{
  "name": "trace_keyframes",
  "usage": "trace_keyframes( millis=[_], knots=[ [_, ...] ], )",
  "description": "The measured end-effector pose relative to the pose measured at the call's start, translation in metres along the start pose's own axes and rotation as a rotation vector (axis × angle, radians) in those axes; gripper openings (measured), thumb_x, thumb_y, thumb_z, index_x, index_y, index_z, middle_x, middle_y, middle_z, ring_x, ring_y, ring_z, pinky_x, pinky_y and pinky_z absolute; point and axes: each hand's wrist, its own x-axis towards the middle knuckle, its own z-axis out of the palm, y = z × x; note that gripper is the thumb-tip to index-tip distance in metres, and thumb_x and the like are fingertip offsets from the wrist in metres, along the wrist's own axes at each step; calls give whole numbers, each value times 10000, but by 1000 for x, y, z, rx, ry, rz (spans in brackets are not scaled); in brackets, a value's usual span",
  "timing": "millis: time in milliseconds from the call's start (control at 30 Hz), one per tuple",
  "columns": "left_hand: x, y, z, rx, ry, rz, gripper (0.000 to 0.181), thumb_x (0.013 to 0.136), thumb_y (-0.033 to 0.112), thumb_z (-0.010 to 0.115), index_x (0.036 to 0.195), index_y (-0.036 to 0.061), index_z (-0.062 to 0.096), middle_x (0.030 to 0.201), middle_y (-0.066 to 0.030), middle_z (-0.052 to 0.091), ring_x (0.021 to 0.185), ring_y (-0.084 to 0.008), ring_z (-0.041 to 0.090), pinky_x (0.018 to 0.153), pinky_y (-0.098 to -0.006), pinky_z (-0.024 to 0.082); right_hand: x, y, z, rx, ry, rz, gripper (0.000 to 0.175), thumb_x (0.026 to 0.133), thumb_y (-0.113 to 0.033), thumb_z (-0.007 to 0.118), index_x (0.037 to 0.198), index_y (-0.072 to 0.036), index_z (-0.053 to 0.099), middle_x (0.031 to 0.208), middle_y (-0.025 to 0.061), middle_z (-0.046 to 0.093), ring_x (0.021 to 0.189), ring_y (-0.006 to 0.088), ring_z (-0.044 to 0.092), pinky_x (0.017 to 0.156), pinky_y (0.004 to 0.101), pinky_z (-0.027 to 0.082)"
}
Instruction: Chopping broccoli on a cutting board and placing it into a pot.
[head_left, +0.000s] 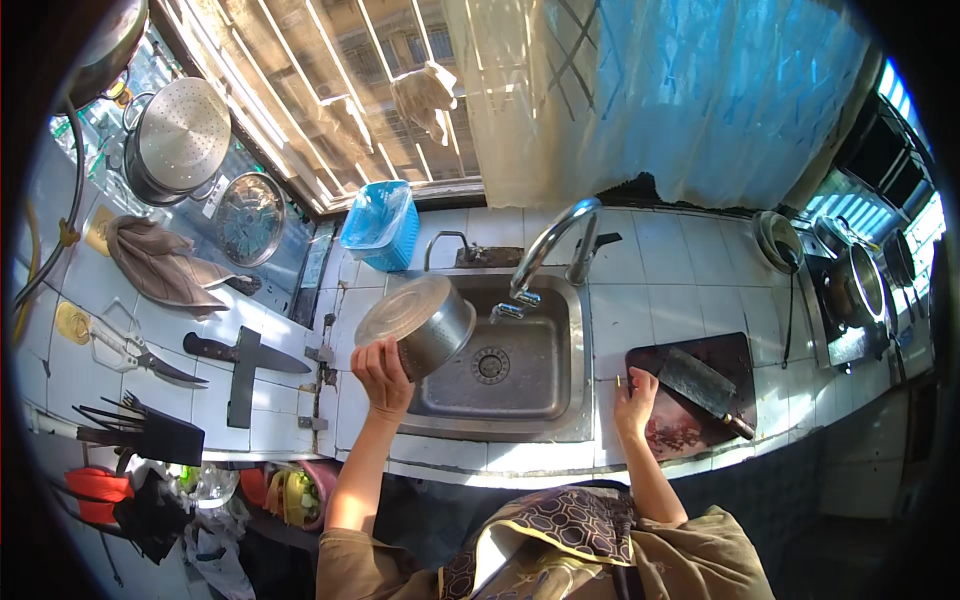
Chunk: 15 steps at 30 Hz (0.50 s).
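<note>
My left hand (384, 377) grips a round stainless steel basin (442, 330) with dotted sides. The basin is tipped over the left part of the steel sink (525, 397), its base facing up and its inside hidden. My right hand (637, 397) is at the left edge of a dark cutting board (675, 435), fingers curled. A tiny yellow thing shows beside those fingers; whether they hold it is unclear. On the board, a cleaver (697, 380) lies slantwise above reddish wet marks. The chrome faucet (551, 232) arches over the sink from behind.
A blue plastic basket (386, 232) stands behind the sink. Kitchen shears (139, 349) and a knife (262, 352) on a dark holder hang at left, near a brown cloth (161, 262). A steamer pot (184, 135) is farther back. Pans and a stove (855, 345) are at right.
</note>
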Motion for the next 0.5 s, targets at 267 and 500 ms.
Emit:
trace_keyframes(
  millis=[267,500],
  knots=[
    [-5,-15,-11,-75,68,-90,587,785,115,651,1289,-23,383,1164,-196,417,1080,-361,404,948,-501,335,-80,15,-50,-144,19,-176,99,725,10,602,767,-81,600,905,110,573,881,320,545,766,398,452],
    [-59,4,23,-257,-224,-1151,628,734,-32,522,1324,-56,309,1294,-270,376,1135,-422,367,984,-500,302,-93,34,-97,-275,86,-121,192,704,33,604,857,-81,621,926,117,569,888,310,563,742,383,475]
  ],
)
